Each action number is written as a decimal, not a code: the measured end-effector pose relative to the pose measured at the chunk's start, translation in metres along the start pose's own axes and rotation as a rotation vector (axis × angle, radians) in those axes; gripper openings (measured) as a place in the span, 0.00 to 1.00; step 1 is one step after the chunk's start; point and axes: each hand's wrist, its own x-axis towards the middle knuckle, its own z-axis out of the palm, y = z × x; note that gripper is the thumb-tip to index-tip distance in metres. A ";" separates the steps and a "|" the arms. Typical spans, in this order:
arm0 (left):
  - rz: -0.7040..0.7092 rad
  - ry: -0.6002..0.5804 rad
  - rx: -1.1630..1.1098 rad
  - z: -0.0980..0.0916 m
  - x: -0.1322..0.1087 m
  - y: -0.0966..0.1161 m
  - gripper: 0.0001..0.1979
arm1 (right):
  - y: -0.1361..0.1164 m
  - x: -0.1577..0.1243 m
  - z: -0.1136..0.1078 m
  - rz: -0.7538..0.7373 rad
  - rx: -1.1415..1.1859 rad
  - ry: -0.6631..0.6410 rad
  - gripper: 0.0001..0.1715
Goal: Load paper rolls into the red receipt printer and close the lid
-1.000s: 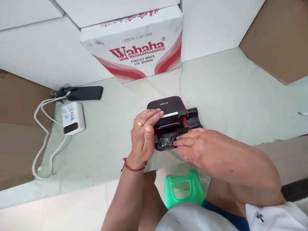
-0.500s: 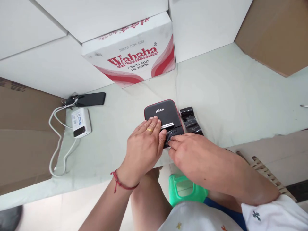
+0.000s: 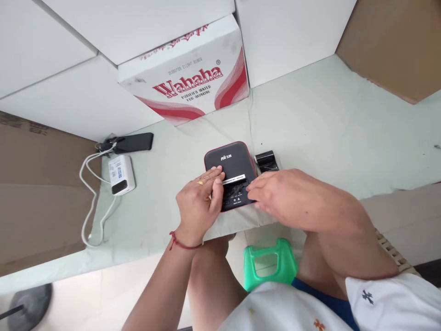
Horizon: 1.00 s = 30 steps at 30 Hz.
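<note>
A black, red-edged device that looks like a small printer [image 3: 231, 166] lies near the table's front edge. It has a white label strip and, below it, a dark recessed slot with a panel of small icons. My left hand [image 3: 201, 197], wearing a ring, lies on its left side with fingers flat on the top and the thumb apart by the slot. My right hand [image 3: 280, 197] has its fingers pressed together at the right end of the slot; what they pinch, if anything, is hidden. Shiny black rolls [image 3: 267, 161] stick out behind my right hand, partly covered by it.
A white and red water carton [image 3: 193, 87] stands at the back against white panels. To the left are a white power bank [image 3: 122, 175] with a looped cable and a black phone-like slab [image 3: 134, 143]. Cardboard boxes [image 3: 389, 46] flank the table [image 3: 303, 124]. A green stool [image 3: 270, 262] is below.
My right hand has shifted from the middle of the slot to its right end, uncovering the icon panel. My left hand has drawn slightly left, its thumb moving off the slot's middle.
</note>
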 end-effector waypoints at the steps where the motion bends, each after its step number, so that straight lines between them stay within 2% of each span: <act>1: -0.056 0.039 -0.087 0.000 0.003 -0.003 0.17 | 0.003 0.002 -0.004 -0.008 0.014 -0.018 0.14; 5: -0.314 0.158 -0.430 0.006 0.012 -0.022 0.12 | 0.004 0.015 -0.017 0.008 0.045 -0.037 0.14; 6: -0.347 0.200 -0.497 0.009 0.012 -0.028 0.13 | 0.004 0.018 -0.019 0.032 0.044 -0.027 0.14; 9: -0.379 0.176 -0.813 0.027 -0.002 -0.044 0.34 | 0.008 0.025 -0.019 0.118 0.032 0.011 0.14; 11: -0.388 0.102 -1.049 0.041 -0.018 -0.050 0.43 | 0.014 0.028 -0.016 0.140 0.070 0.074 0.16; 14: -0.424 0.062 -1.192 0.056 -0.037 -0.049 0.45 | 0.023 0.032 -0.009 0.069 0.194 0.233 0.18; 16: -0.420 0.053 -1.261 0.059 -0.038 -0.048 0.49 | 0.026 0.034 -0.004 -0.041 0.259 0.288 0.19; 18: -0.403 0.013 -1.336 0.060 -0.031 -0.050 0.54 | 0.025 0.034 -0.002 -0.159 0.307 0.257 0.19; 21: -0.370 -0.067 -1.395 0.059 -0.019 -0.058 0.60 | 0.022 0.030 -0.004 -0.254 0.329 0.101 0.18; 25: -0.353 -0.159 -1.429 0.059 -0.020 -0.068 0.63 | 0.017 0.023 -0.009 -0.254 0.274 -0.083 0.17; 30: -0.263 -0.209 -1.295 0.060 -0.034 -0.082 0.62 | 0.014 0.020 -0.009 -0.191 0.245 -0.122 0.17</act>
